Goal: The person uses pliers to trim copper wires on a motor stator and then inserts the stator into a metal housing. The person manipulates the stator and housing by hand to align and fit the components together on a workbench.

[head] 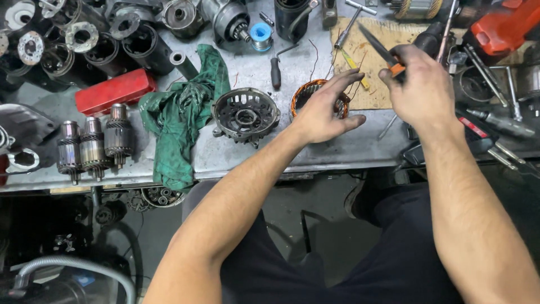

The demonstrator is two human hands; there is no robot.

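Left hand [323, 112] rests on copper coil ring [306, 93] on bench [349, 152], fingers spread apart. Right hand [419, 90] fingers clamped on orange-handled pliers [382, 53] above cardboard [365, 42]. Green rag [180, 112] lies left.

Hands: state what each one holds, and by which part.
The right hand grips black-nosed pliers with orange handles by the handles. The left hand rests on the copper-wound ring-shaped stator, fingers spread over its rim, not gripping it.
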